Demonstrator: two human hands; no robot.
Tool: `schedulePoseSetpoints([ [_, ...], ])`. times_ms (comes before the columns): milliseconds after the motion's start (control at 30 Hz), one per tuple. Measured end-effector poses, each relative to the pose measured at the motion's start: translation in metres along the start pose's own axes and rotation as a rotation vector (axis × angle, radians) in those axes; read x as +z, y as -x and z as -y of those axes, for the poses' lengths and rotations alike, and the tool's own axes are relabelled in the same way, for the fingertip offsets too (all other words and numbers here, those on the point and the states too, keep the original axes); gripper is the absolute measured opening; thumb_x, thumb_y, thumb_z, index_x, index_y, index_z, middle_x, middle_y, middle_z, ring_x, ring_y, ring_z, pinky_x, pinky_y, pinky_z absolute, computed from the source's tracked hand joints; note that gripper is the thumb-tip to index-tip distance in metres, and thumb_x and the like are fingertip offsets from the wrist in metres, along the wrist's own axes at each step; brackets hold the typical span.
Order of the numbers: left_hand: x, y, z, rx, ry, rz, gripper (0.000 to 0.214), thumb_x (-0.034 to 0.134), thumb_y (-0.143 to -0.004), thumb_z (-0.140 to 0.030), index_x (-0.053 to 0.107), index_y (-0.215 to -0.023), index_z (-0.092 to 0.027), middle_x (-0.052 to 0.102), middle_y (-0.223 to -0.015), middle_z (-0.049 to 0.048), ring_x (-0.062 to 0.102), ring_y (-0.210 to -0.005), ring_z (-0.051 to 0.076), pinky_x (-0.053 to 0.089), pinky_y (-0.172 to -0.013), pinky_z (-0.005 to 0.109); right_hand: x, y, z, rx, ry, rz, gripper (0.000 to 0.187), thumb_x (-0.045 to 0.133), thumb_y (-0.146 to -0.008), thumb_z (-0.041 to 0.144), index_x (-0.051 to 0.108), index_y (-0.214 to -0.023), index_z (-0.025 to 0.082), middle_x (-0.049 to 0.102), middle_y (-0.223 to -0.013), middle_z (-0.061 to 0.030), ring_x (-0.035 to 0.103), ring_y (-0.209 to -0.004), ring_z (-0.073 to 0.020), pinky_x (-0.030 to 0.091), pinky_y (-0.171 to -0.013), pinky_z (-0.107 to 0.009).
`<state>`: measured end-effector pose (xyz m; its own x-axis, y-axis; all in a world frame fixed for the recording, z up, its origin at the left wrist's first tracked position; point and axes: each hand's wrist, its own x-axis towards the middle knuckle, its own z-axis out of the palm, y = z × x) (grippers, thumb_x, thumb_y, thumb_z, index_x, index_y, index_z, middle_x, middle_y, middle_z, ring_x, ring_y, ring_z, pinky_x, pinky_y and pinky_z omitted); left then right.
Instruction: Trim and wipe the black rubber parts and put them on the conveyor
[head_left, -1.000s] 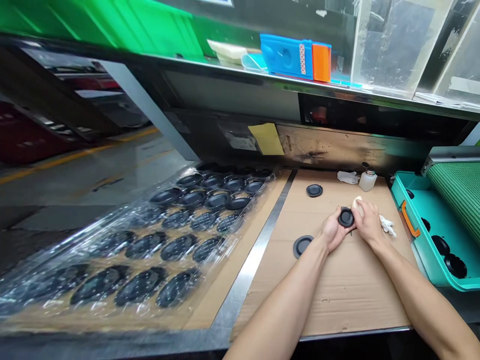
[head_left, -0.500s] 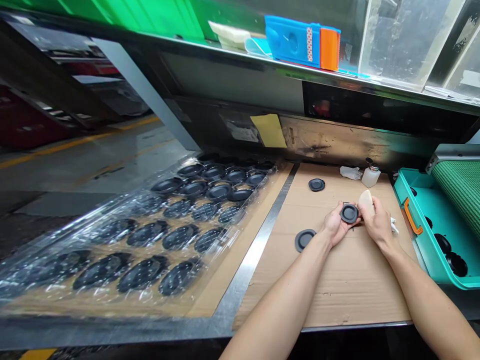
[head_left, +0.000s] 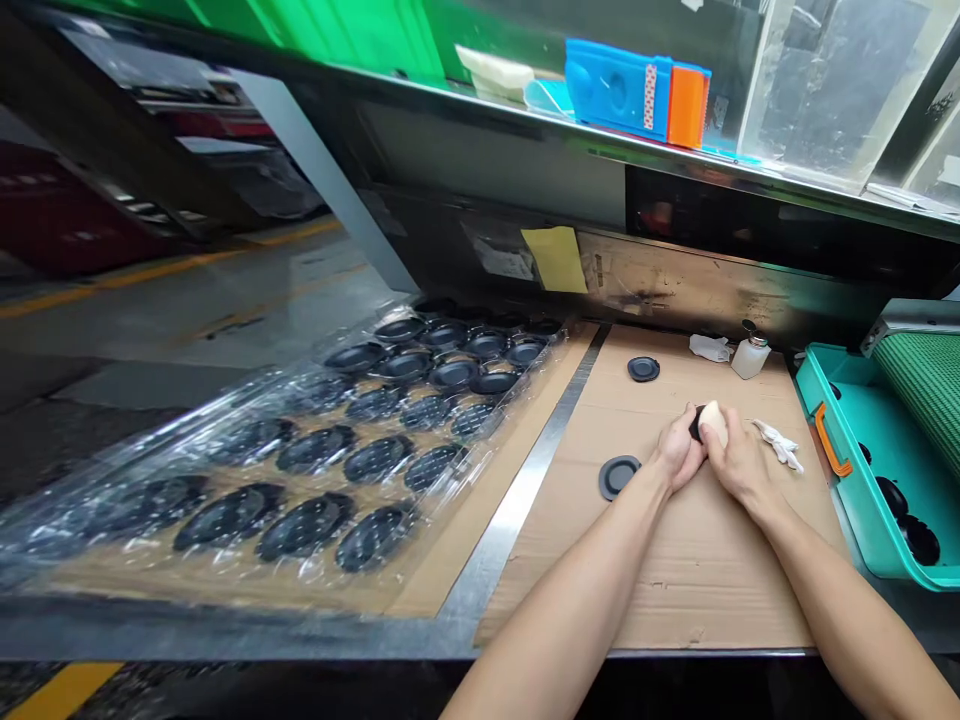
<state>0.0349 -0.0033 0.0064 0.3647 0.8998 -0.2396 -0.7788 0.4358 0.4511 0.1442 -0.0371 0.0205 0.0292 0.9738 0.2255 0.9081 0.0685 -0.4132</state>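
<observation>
My left hand (head_left: 679, 450) holds a black rubber diaphragm disc (head_left: 697, 424) at its fingertips, above the cardboard sheet (head_left: 712, 590). My right hand (head_left: 739, 462) grips a cream sponge pad (head_left: 713, 422) and presses it against the disc, hiding most of the disc's face. Two similar discs lie on the cardboard: one (head_left: 619, 477) just left of my left hand, another (head_left: 643, 369) farther back. A white rag (head_left: 778, 445) lies right of my right hand.
A white pump bottle (head_left: 751, 357) and crumpled tissue (head_left: 709, 348) stand at the cardboard's back edge. Left, a steel strip (head_left: 517, 510) borders plastic-wrapped rows of black discs (head_left: 375, 460). Right, a teal tray (head_left: 862, 470) holds black discs beside a green belt (head_left: 926, 390).
My right hand has brought the sponge pad down onto the disc, now covering most of it. My hands have drawn closer together, and the view has tilted slightly.
</observation>
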Motion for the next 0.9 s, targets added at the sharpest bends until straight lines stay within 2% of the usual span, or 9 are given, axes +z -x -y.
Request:
schedulePoseSetpoints([
  [100, 0.001, 0.000, -0.001, 0.020, 0.002, -0.010, 0.033, 0.038, -0.105, -0.032, 0.066, -0.110, -0.014, 0.071, -0.116, 0.0136, 0.065, -0.115, 0.022, 0.051, -0.106, 0.039, -0.002, -0.005, -0.001, 0.074, 0.082, -0.048, 0.051, 0.039, -0.101, 0.048, 0.046, -0.144, 0.021, 0.075, -0.102, -0.0131, 0.071, -0.089, -0.0302, 0.050, -0.077, -0.036],
  [233, 0.002, 0.001, -0.001, 0.001, 0.028, -0.031, 0.033, 0.040, -0.104, -0.032, 0.067, -0.101, -0.013, 0.072, -0.110, 0.0139, 0.067, -0.109, 0.021, 0.052, -0.104, 0.036, -0.001, -0.005, -0.004, -0.010, 0.082, 0.004, 0.055, 0.042, -0.101, 0.048, 0.042, -0.150, 0.023, 0.074, -0.112, -0.0128, 0.071, -0.098, -0.0284, 0.050, -0.083, -0.035],
  [333, 0.001, 0.002, -0.001, 0.007, 0.057, -0.046, 0.032, 0.040, -0.105, -0.030, 0.067, -0.095, -0.014, 0.072, -0.104, 0.0112, 0.068, -0.102, 0.020, 0.053, -0.102, 0.039, -0.002, -0.004, -0.007, 0.103, 0.128, -0.054, 0.058, 0.039, -0.102, 0.048, 0.041, -0.152, 0.020, 0.074, -0.111, -0.0148, 0.071, -0.097, -0.0298, 0.051, -0.082, -0.037],
  [500, 0.001, 0.001, -0.001, -0.026, 0.013, -0.034, 0.037, 0.039, -0.104, -0.034, 0.068, -0.099, -0.012, 0.072, -0.112, 0.0156, 0.068, -0.108, 0.023, 0.054, -0.101, 0.038, -0.002, 0.001, -0.006, -0.095, 0.104, 0.012, 0.057, 0.043, -0.102, 0.047, 0.042, -0.154, 0.025, 0.072, -0.120, -0.0121, 0.071, -0.098, -0.0264, 0.051, -0.084, -0.034],
  [600, 0.001, 0.001, -0.001, -0.031, -0.011, -0.008, 0.037, 0.038, -0.105, -0.034, 0.068, -0.107, -0.011, 0.072, -0.114, 0.0163, 0.067, -0.114, 0.024, 0.053, -0.103, 0.040, -0.004, -0.001, -0.003, 0.030, 0.173, -0.026, 0.060, 0.039, -0.102, 0.055, 0.040, -0.155, 0.026, 0.076, -0.104, -0.0128, 0.071, -0.092, -0.0271, 0.050, -0.081, -0.034],
  [700, 0.002, 0.001, -0.002, -0.057, -0.022, -0.004, 0.040, 0.037, -0.105, -0.036, 0.068, -0.108, -0.011, 0.073, -0.114, 0.0170, 0.067, -0.115, 0.025, 0.052, -0.104, 0.041, -0.006, -0.001, 0.001, 0.084, 0.240, 0.014, 0.067, 0.036, -0.102, 0.059, 0.034, -0.158, 0.024, 0.076, -0.091, -0.0135, 0.072, -0.086, -0.0277, 0.049, -0.078, -0.034],
  [800, 0.002, 0.002, -0.003, -0.071, -0.016, -0.001, 0.042, 0.035, -0.105, -0.036, 0.069, -0.106, -0.011, 0.073, -0.114, 0.0167, 0.068, -0.114, 0.025, 0.051, -0.105, 0.040, -0.007, -0.002, 0.004, 0.111, 0.239, 0.057, 0.068, 0.033, -0.102, 0.060, 0.030, -0.160, 0.024, 0.076, -0.093, -0.0137, 0.072, -0.087, -0.0283, 0.050, -0.078, -0.035],
  [900, 0.002, 0.002, -0.003, -0.045, -0.023, -0.020, 0.039, 0.037, -0.105, -0.034, 0.068, -0.102, -0.012, 0.075, -0.109, 0.0144, 0.068, -0.112, 0.024, 0.052, -0.105, 0.041, -0.009, -0.004, 0.006, 0.196, 0.194, 0.030, 0.068, 0.028, -0.103, 0.061, 0.029, -0.160, 0.026, 0.075, -0.102, -0.0146, 0.071, -0.095, -0.0296, 0.050, -0.081, -0.037],
])
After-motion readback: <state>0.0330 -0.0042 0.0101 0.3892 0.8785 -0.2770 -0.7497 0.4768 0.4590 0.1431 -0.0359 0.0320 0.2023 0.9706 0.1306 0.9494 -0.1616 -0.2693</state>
